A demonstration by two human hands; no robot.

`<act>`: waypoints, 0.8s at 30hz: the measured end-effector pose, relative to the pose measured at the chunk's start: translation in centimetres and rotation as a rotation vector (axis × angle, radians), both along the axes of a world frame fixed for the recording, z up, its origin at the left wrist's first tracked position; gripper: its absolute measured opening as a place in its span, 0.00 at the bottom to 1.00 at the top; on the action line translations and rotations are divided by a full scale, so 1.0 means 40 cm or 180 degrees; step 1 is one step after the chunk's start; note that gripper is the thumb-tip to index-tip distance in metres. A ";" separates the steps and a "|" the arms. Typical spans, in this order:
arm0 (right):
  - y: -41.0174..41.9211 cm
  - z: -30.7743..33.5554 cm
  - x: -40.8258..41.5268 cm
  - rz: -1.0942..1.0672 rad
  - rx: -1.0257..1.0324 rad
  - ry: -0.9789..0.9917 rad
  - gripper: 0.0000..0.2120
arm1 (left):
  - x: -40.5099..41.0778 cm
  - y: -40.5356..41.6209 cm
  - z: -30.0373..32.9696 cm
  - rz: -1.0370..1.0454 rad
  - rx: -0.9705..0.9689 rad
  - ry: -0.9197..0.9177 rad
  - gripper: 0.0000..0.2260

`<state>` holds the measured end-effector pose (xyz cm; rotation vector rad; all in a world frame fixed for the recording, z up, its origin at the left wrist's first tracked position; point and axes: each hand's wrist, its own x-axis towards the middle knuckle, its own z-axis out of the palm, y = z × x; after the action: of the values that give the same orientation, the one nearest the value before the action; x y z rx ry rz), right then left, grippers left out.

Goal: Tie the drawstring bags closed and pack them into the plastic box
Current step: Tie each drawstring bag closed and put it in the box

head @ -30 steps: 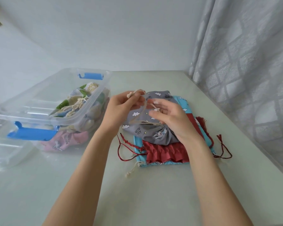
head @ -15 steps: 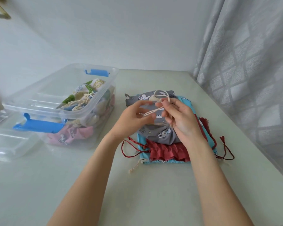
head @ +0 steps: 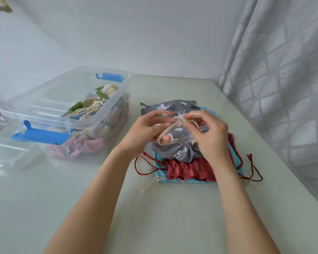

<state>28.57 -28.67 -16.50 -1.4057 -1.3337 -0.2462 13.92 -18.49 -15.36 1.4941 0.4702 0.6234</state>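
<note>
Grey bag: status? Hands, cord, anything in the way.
Left hand and right hand both pinch cream cord, mid-knot over grey bag. Bag mouth cinched; red bag and blue bag underneath. Plastic box open, path clear.

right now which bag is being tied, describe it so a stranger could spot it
On the pale table, right of the clear plastic box, lies a stack of three bags. The one being tied is the top one, the grey bag with white animal and cloud prints, its cream drawstring pinched by both hands, above the red bag and the turquoise bag.
</note>
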 end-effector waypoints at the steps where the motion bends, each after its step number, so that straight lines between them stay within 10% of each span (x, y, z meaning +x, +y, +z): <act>1: 0.001 -0.002 -0.004 0.0031 -0.0020 0.0001 0.07 | 0.005 -0.003 -0.006 0.0013 0.0160 0.0081 0.10; 12: 0.003 0.001 0.017 0.0085 0.0335 0.2002 0.05 | 0.015 0.023 -0.033 0.0779 0.1197 -0.0016 0.05; 17: -0.019 0.007 0.071 0.0264 0.0736 0.3371 0.07 | 0.002 0.058 -0.046 0.1280 0.0217 -0.0337 0.10; 24: -0.035 0.013 0.089 0.1088 0.1004 0.4661 0.08 | 0.013 0.035 -0.028 0.0347 -0.1559 -0.1690 0.16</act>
<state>32.11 -30.06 -15.99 -0.6894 -0.2365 0.6790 14.42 -17.11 -16.47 0.8006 0.2624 0.8844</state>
